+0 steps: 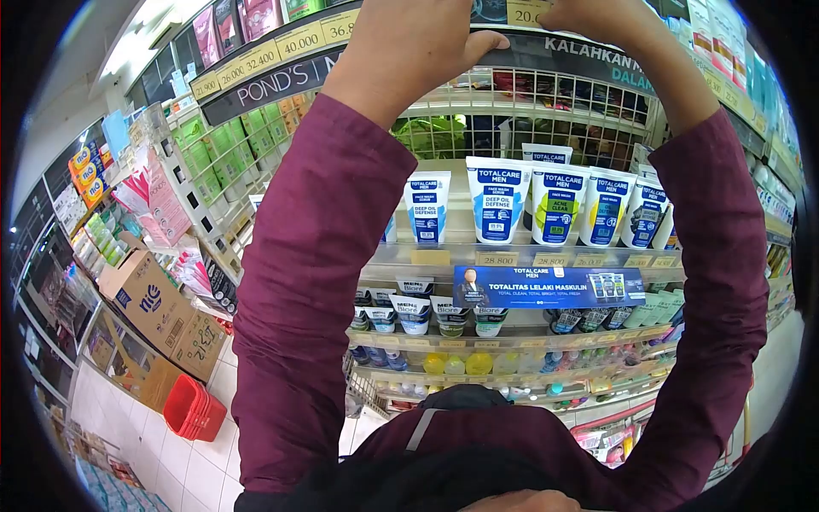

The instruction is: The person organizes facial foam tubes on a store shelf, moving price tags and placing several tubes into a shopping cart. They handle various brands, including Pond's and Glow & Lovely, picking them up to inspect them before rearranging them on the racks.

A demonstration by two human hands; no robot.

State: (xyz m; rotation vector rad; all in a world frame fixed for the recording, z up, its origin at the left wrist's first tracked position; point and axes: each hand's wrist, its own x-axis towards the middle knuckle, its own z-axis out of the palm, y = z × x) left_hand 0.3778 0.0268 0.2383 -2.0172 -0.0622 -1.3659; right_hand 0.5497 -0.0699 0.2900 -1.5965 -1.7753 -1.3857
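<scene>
Both my arms, in maroon sleeves, reach up to a high shelf. My left hand (pixel 416 47) is at the top edge of the view, its thumb stretched out over the dark shelf strip (pixel 520 49); its other fingers are out of sight. My right hand (pixel 601 21) is also cut off by the top edge, with fingertips beside a yellow price label (pixel 525 12). Between the hands, part of a dark package (pixel 489 10) shows on the shelf. What either hand holds, if anything, is hidden.
Below the hands, face wash tubes (pixel 497 203) stand on a shelf, with Men's Biore tubes (pixel 414 314) lower down. Wire mesh (pixel 546 90) backs the rack. At left are a cardboard box (pixel 158 307) and stacked red baskets (pixel 192 410) on the tiled floor.
</scene>
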